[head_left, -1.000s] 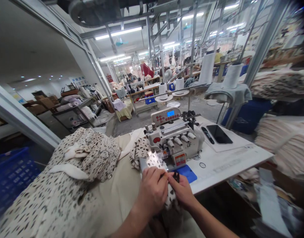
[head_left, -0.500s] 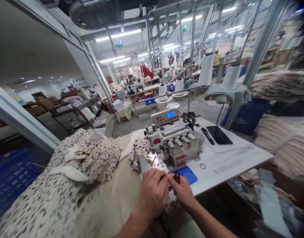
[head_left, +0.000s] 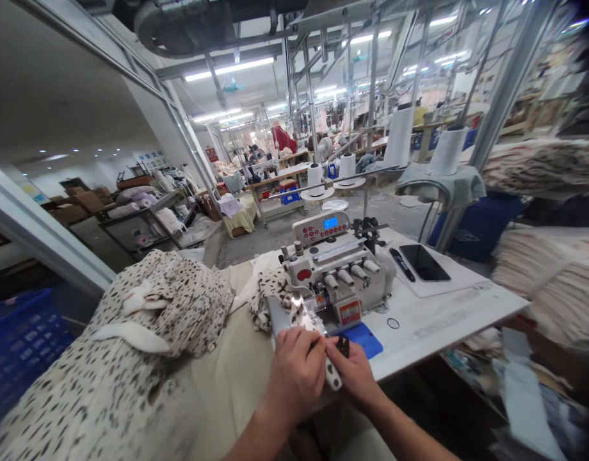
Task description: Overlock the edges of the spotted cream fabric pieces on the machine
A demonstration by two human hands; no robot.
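An overlock sewing machine (head_left: pixel 340 275) with a lit display stands on the white table. Spotted cream fabric (head_left: pixel 333 376) runs under its presser area, where a bright lamp shines, and more of it bunches behind the needle on the left. My left hand (head_left: pixel 299 365) is closed on this fabric just in front of the machine, fingers curled down. Beside it, my right hand (head_left: pixel 355 371) pinches the fabric's edge between thumb and fingers. A small dark tool (head_left: pixel 342 346) also sits in the right hand; its kind cannot be made out.
A large heap of spotted fabric (head_left: pixel 164 301) covers the table's left. A black phone (head_left: pixel 424 262) and a marker pen (head_left: pixel 403 264) lie right of the machine. White thread cones (head_left: pixel 400 134) stand behind. Folded fabric stacks (head_left: pixel 548 275) rise at the right, a blue basket (head_left: pixel 25 333) at the left.
The fabric strip has advanced away from me, and its near end now shows shorter below my hands. Both hands stay in nearly the same place and keep their grip.
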